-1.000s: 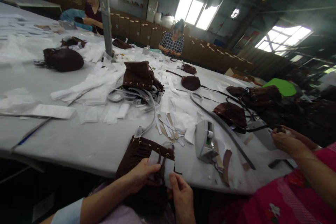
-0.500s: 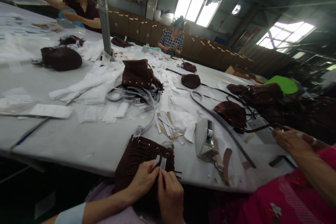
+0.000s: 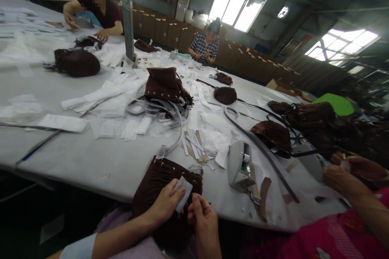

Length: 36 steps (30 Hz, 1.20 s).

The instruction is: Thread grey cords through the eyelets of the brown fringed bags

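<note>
A dark brown bag (image 3: pixel 146 189) with gold eyelets and fringe rests on my lap, leaning against the table edge. Over its front, my left hand (image 3: pixel 165 202) is closed on a small white paper piece (image 3: pixel 184 191), thumb on top. Just to the right, my right hand (image 3: pixel 204 219) has thumb and index finger pinched together near the bag's fringed side. Whatever may be between those fingertips is too small to make out. A strap (image 3: pixel 173 141) in clear wrapping runs from the bag's top across the table.
A grey tape dispenser (image 3: pixel 240 166) stands to the right, beside paper strips (image 3: pixel 194 143). Further back sits another brown bag (image 3: pixel 162 85). A co-worker's hands (image 3: pixel 346 170) are close on the right; two people sit across the table (image 3: pixel 121 166). A metal post (image 3: pixel 128 20) rises at the back.
My right hand has drawn slightly away from the left and turned palm up. The white paper now lies flat and tilted in my left hand. The far-left person's arms have lowered toward the table.
</note>
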Each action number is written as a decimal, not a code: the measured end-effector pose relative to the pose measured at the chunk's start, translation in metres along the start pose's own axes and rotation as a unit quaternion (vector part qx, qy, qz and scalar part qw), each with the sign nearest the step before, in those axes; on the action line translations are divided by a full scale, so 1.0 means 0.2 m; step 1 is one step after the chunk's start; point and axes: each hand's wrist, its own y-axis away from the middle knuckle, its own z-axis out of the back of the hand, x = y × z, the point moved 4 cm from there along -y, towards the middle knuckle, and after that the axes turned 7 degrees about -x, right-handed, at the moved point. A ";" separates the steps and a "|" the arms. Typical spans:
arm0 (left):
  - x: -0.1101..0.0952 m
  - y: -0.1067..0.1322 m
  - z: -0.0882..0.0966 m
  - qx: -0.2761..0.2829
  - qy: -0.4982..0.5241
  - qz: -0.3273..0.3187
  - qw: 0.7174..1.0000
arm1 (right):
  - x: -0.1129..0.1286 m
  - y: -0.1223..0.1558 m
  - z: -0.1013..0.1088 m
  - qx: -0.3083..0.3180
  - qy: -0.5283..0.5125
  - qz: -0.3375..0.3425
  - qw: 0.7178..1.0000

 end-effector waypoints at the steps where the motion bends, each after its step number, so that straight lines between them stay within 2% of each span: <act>1: -0.01 0.01 0.00 0.005 -0.008 -0.002 1.000 | -0.02 -0.02 -0.01 0.001 -0.025 -0.033 0.999; 3: -0.02 0.02 0.01 0.021 -0.038 -0.012 0.999 | -0.05 -0.06 -0.05 0.038 -0.041 -0.082 0.995; 5: -0.03 0.03 0.03 0.031 -0.058 -0.029 0.997 | -0.06 -0.08 -0.10 0.065 -0.034 -0.101 0.992; 8: -0.04 0.04 0.06 0.047 -0.019 -0.057 0.997 | -0.05 -0.12 -0.15 0.057 -0.033 -0.084 0.994; 11: -0.01 0.06 0.07 0.057 0.056 -0.043 0.996 | -0.04 -0.12 -0.19 0.040 -0.037 -0.061 0.997; 14: 0.01 0.06 0.08 0.018 0.091 -0.034 0.995 | -0.04 -0.12 -0.19 0.018 -0.023 -0.048 0.998; 19: 0.02 0.07 0.09 -0.051 0.038 -0.045 0.997 | -0.05 -0.14 -0.18 -0.003 0.003 -0.057 0.998; 22: -0.01 0.09 0.11 -0.066 -0.011 -0.107 0.992 | -0.06 -0.14 -0.18 0.000 0.002 -0.065 0.998; 26: -0.04 0.11 0.14 0.000 -0.088 -0.198 0.976 | -0.05 -0.14 -0.17 0.007 -0.007 -0.090 0.996; 30: -0.03 0.10 0.18 0.060 -0.157 -0.220 0.961 | -0.03 -0.11 -0.18 0.039 -0.029 -0.129 0.991; 33: -0.03 0.10 0.19 0.067 -0.186 -0.222 0.955 | -0.01 -0.09 -0.19 0.047 -0.048 -0.125 0.990; 36: -0.05 0.12 0.19 0.058 -0.194 -0.221 0.954 | 0.00 -0.09 -0.18 0.044 -0.017 -0.078 0.996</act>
